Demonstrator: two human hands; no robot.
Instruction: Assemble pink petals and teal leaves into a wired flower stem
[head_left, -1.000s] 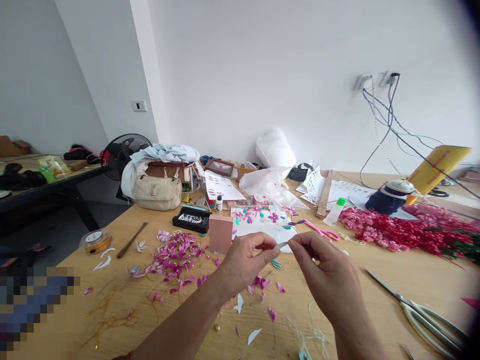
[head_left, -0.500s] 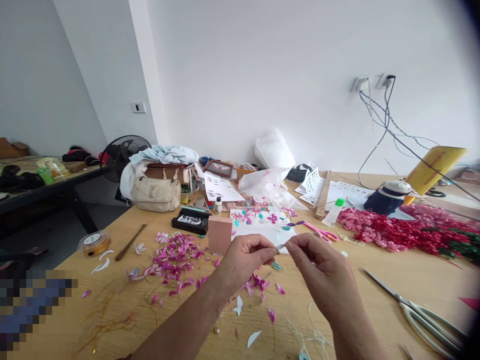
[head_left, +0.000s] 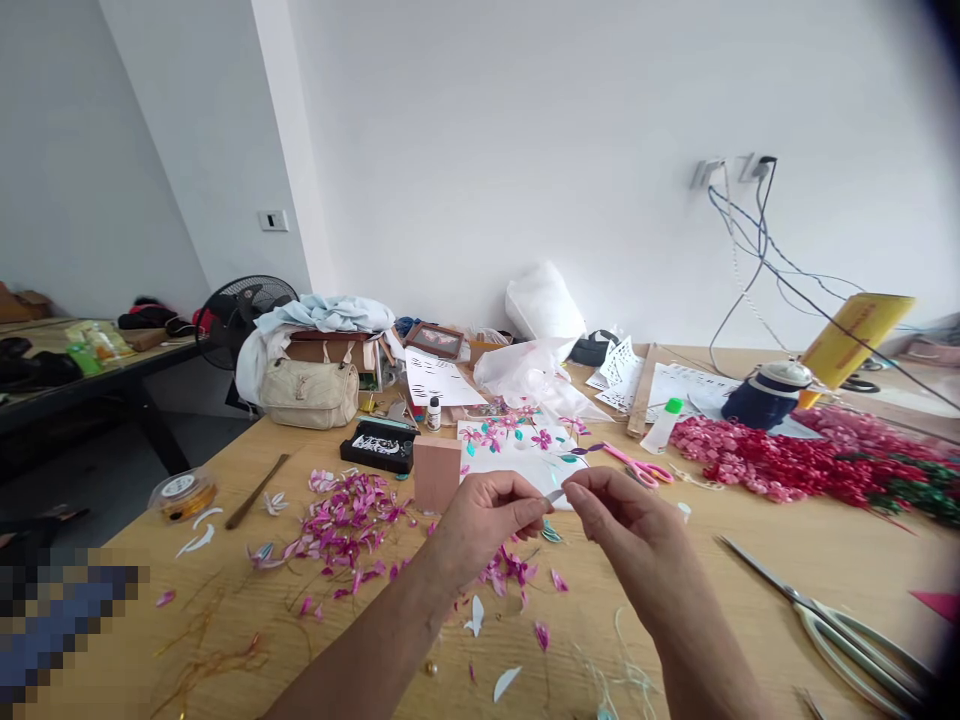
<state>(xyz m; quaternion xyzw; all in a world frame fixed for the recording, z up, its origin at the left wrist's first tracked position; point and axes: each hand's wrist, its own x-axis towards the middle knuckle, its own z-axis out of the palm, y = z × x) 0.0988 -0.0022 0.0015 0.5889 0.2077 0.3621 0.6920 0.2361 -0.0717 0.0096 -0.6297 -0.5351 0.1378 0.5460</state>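
Pinched between the fingertips of my left hand (head_left: 499,508) is a small pale, leaf-shaped piece (head_left: 555,495). My right hand (head_left: 626,520) closes thumb and forefinger on the other end of the same piece. Both hands are held above the table, almost touching. Below and left of them lies a loose heap of magenta petals (head_left: 349,525). A pinkish wooden block (head_left: 437,475) stands upright just behind my left hand. White cut petal shapes (head_left: 475,616) lie on the wood in front. Behind my hands, pink flowers with teal leaves (head_left: 544,440) rest on white paper (head_left: 487,465).
Large scissors (head_left: 802,600) lie at the right, and pink-handled scissors (head_left: 641,470) behind my right hand. A green-capped bottle (head_left: 661,428) stands beside red and pink flower bunches (head_left: 780,455). At left are a tub of golden thread (head_left: 180,495) and a black tray (head_left: 375,447).
The view has shifted slightly, so the room sits a little differently in the picture. My hands keep nearly the same pose, both still pinching the pale piece.
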